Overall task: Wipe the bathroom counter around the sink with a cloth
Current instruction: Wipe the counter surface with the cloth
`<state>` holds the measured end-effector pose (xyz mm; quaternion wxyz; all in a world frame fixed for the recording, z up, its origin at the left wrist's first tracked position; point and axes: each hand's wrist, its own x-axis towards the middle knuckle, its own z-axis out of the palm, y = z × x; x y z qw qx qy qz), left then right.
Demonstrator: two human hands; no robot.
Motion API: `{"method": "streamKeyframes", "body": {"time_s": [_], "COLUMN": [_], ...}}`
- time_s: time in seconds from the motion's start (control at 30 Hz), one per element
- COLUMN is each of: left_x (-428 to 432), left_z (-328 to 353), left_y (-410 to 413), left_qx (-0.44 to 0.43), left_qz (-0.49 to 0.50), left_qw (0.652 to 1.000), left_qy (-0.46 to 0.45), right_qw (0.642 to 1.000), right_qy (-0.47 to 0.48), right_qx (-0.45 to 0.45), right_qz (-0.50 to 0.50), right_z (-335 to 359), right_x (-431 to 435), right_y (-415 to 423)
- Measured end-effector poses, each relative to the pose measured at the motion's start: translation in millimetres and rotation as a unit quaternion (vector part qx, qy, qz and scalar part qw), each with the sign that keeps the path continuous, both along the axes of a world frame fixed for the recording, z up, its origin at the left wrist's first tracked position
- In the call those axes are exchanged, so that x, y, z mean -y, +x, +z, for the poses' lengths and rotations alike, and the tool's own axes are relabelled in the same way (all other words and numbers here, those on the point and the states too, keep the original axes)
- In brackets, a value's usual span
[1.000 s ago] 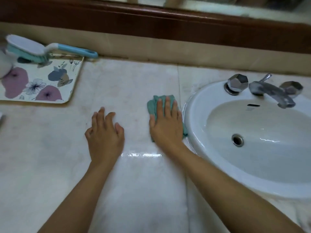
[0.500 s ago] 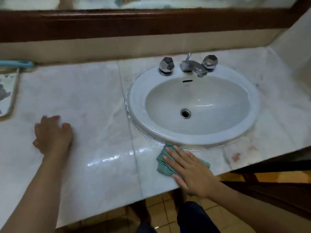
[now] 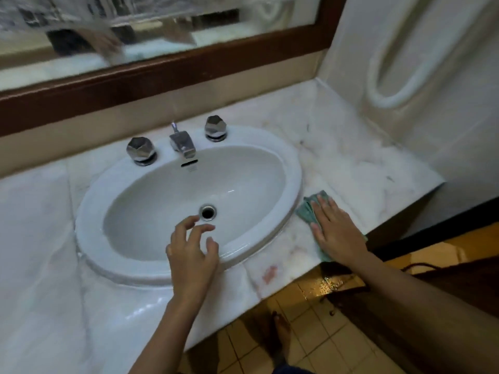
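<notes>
One sink (image 3: pixel 294 168) set in one bench (image 3: pixel 351 163). Two taps: the left knob (image 3: pixel 141 151) and the right knob (image 3: pixel 215 128). One spout (image 3: pixel 183 143), one drain (image 3: pixel 207 212), one overflow slot (image 3: pixel 189 164). One cloth (image 3: pixel 306 211). Two hands: left hand (image 3: pixel 193 255), right hand (image 3: pixel 337 233). One mirror (image 3: pixel 162 22). One bare foot (image 3: pixel 282 333).

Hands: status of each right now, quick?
Left hand: open, fingers loosely curled, holding nothing, over the sink.
Right hand: open, flat, pressing the cloth on the counter.
</notes>
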<state>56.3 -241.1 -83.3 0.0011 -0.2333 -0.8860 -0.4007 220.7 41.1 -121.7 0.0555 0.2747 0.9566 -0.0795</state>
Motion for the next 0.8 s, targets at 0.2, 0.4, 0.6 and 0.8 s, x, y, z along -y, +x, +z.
{"method": "streamKeyframes", "body": {"time_s": [0.2, 0.4, 0.6, 0.8], "left_x": [-123.5, -186.0, -188.9, -190.2], "left_z": [-6.6, -29.2, -31.0, -32.5], "left_y": [7.8, 10.4, 14.5, 14.7], "left_qx": [0.040, 0.097, 0.050, 0.046], "left_qz": [-0.089, -0.091, -0.058, -0.037], "left_qw": [0.992, 0.974, 0.971, 0.969], "left_qy": [-0.078, -0.184, -0.227, -0.240], "right_qw": [0.988, 0.996, 1.000, 0.999], "right_qy": [0.018, 0.013, -0.006, 0.004], "right_qx": [-0.031, -0.022, -0.020, -0.034], "right_qz": [-0.148, -0.091, 0.002, 0.011], "right_z": [-5.6, -9.4, -7.6, -12.2], "right_x": [-88.2, -143.6, -206.7, -274.9], "right_y": [-63.3, -131.0, -206.1, -215.7]}}
